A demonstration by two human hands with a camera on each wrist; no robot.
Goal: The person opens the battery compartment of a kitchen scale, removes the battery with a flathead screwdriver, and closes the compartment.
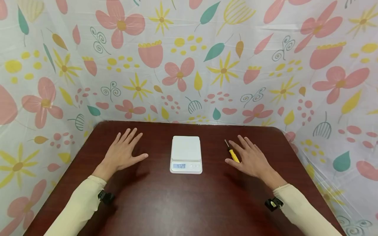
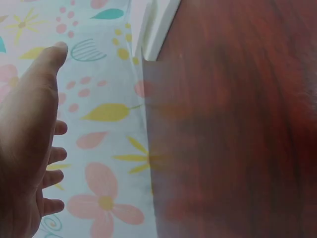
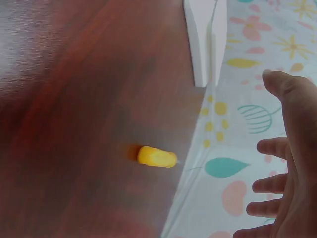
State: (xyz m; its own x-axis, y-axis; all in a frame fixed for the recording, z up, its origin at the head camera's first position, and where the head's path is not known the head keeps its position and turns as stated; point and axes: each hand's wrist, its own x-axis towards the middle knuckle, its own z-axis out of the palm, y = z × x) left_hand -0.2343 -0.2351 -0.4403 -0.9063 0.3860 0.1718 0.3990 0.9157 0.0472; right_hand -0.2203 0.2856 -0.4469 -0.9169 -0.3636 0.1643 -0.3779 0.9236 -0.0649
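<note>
A white digital kitchen scale (image 1: 186, 149) lies at the middle of the table, its small display (image 1: 179, 166) lit with digits. To its left, my left hand (image 1: 122, 153) is spread with straight fingers and holds nothing. My right hand (image 1: 251, 159) is likewise spread out, on the other side of the scale. Beside its thumb and index finger lies a screwdriver (image 1: 234, 155) with a yellow handle, its tip pointing toward the back; part of it may be hidden by the hand. In the right wrist view the yellow handle (image 3: 157, 156) shows apart from the fingers.
The dark red-brown wooden table (image 1: 165, 206) has rounded back corners. A white curtain (image 1: 183, 95) printed with flowers and leaves hangs behind it and along both sides. Each sleeve carries a small black device (image 1: 105, 197) at the wrist.
</note>
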